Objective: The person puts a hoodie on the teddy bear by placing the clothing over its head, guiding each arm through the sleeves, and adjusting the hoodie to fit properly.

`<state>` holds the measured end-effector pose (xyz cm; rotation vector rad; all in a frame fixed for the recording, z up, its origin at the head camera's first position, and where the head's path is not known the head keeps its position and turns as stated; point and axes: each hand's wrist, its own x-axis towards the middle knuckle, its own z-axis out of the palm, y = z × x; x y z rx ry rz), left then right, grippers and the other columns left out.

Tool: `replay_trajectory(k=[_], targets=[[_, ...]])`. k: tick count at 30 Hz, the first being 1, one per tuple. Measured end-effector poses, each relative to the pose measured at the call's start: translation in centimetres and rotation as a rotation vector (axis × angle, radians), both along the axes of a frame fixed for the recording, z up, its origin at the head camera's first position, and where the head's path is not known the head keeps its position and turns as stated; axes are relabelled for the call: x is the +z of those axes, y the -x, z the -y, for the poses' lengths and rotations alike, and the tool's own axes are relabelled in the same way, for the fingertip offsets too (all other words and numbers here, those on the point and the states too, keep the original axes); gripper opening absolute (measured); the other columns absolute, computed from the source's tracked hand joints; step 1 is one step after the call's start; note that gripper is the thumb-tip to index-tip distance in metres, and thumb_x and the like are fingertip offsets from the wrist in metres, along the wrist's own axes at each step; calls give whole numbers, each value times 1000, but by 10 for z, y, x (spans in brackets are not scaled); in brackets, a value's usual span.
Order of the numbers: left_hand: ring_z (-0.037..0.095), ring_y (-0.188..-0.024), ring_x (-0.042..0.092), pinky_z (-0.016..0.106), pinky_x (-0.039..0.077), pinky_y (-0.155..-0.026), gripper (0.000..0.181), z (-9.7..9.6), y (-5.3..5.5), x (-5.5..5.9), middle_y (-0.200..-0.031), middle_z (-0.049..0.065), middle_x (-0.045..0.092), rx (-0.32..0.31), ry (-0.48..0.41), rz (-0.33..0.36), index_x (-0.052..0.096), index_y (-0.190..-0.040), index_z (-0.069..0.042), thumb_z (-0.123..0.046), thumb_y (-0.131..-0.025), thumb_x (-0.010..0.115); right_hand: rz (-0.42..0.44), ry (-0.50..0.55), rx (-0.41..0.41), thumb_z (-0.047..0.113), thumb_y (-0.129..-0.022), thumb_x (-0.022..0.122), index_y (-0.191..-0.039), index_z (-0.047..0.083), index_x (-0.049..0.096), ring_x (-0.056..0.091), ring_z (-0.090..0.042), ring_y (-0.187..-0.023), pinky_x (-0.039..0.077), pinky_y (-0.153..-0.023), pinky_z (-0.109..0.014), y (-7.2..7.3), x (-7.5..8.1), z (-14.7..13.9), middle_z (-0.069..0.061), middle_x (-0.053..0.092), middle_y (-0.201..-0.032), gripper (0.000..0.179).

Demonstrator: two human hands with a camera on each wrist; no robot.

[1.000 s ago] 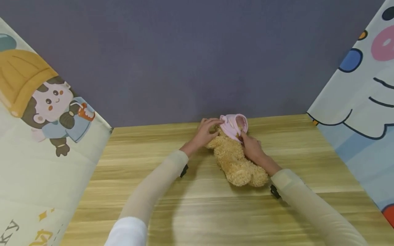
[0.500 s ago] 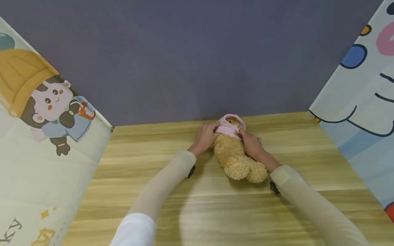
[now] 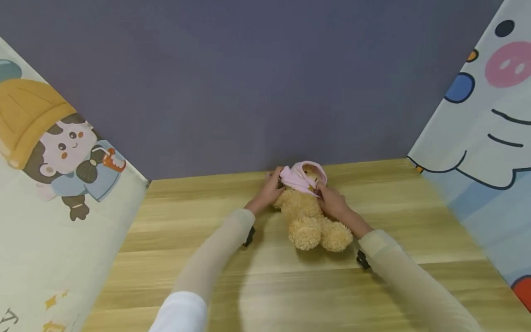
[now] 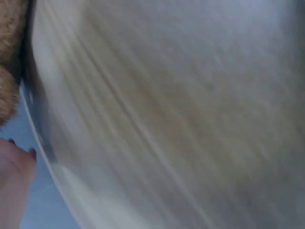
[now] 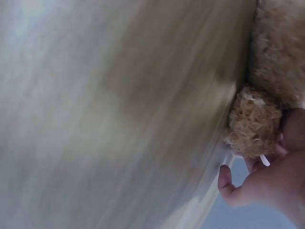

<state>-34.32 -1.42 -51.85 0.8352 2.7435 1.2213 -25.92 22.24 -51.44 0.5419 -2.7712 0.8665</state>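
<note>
A curly tan teddy bear lies on its back at the table's far edge, feet toward me. A small pink hooded top is round its head and neck, with part of the face showing in the hood opening. My left hand grips the top's left side, its fingertips partly behind the cloth. At the neck, my right hand pinches the cloth's front edge with thumb and fingers. In the right wrist view, the bear's arm lies beside that hand. Only tan fur and part of the hand show in the left wrist view.
The wood-grain table ends at a dark grey upright panel right behind the bear's head. Cartoon-printed sheets flank it, one on the left and one on the right. Dark wrist devices sit under both cuffs.
The bear has turned so its feet point more toward me, and the hood opening has swung from the right to face upward. The left hand has shifted its hold along the pink cloth.
</note>
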Motion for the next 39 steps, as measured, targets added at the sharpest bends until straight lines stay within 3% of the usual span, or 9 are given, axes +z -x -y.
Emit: replay_trajectory(k=[4,7,9,15,22,29,31,35,39], targets=[[31,-129,51,39,48,-100,61,3,0,-8,-142,20,46,-121,-284,166,34,-149,-8,13,-96,56,3,38,4,-7,-91,59,-101,2,53,67,-40,-80,52,-64,-48,-3,-4,3,-20,67,-94,15],[30,-118,55,36,48,-91,57,0,3,-7,-134,21,51,-153,-365,155,40,-140,-4,20,-90,55,-3,47,-6,-9,-89,61,-101,2,54,66,-37,-78,52,-64,-48,-3,-4,2,-17,67,-90,18],[28,-110,55,34,47,-86,55,-3,7,-6,-127,21,54,-142,-357,111,43,-133,-4,22,-86,57,-10,49,-12,-10,-88,62,-100,2,54,64,-33,-75,50,-63,-46,-3,-3,1,-15,65,-87,19],[23,-100,57,34,49,-83,44,-3,-9,-9,-115,15,61,-60,-261,4,49,-121,-7,13,-87,66,21,88,-23,-11,-87,59,-100,1,52,58,-27,-68,49,-60,-44,-19,-10,4,-9,59,-78,19],[23,-82,61,41,53,-74,22,-22,-15,-1,-96,15,69,163,-163,-223,58,-110,-2,4,-91,67,-34,80,-57,-8,-97,54,-114,1,56,68,-44,-80,54,-63,-52,-19,3,-1,-28,69,-100,19],[22,-91,64,33,54,-76,39,4,-26,20,-123,12,64,158,-65,-151,60,-132,-9,-2,-94,67,-13,54,-75,-3,-94,58,-111,5,58,65,-33,-72,51,-61,-46,-22,3,1,-22,71,-96,19],[23,-93,63,33,54,-76,40,12,-34,25,-123,11,60,171,-37,-244,59,-127,-7,-4,-90,72,16,23,-82,1,-96,59,-113,7,59,64,-31,-74,46,-64,-46,-26,6,6,-18,72,-98,18],[23,-91,59,35,51,-76,30,21,-46,27,-105,8,58,136,122,-612,59,-105,-7,-9,-81,77,37,-47,-104,7,-100,61,-114,10,60,65,-37,-88,39,-70,-50,-37,12,16,-15,73,-101,15],[23,-88,59,36,50,-73,18,24,-52,25,-105,4,65,107,213,-872,68,-101,-13,-14,-86,76,29,-97,-115,7,-100,61,-113,10,60,65,-39,-87,36,-66,-49,-46,17,24,-15,73,-99,14]])
